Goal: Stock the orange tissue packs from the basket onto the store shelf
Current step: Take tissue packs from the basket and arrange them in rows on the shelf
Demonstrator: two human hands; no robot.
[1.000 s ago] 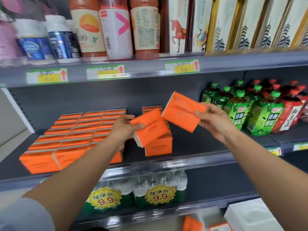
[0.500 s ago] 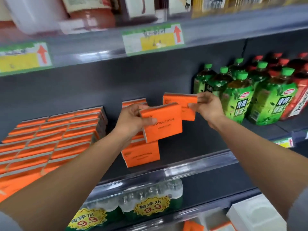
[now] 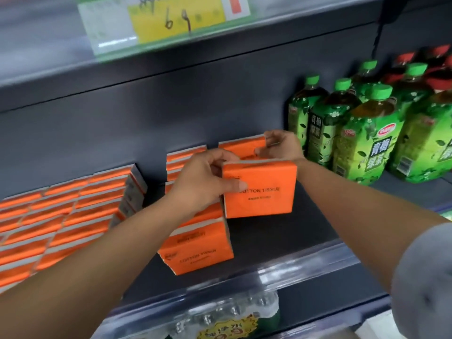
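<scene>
There, on the middle shelf, two orange tissue packs were being held at once. An upright pack, its printed face reading "COTTON TISSUE" turned toward the camera, was gripped at its left edge by the left hand, the thumb laid across the front and the fingers curled over the top edge. Whether its lower edge rested on the shelf could not be told. A second pack, farther back near the rear panel, was pinched at its right end by the right hand, the fingers closed around its corner. Just to the left of the held pack, a short row of upright orange packs was seen running from the shelf's front lip toward the back, and the left hand was placed directly over that row. Farther left, and apart from it across a dark gap, a large block of orange packs was laid in tight ranks. To the right of the right hand, green-capped tea bottles were stood close together, with red-capped bottles behind them. A yellow price tag was fixed to the shelf edge above, and bottled water was visible on the level below.
</scene>
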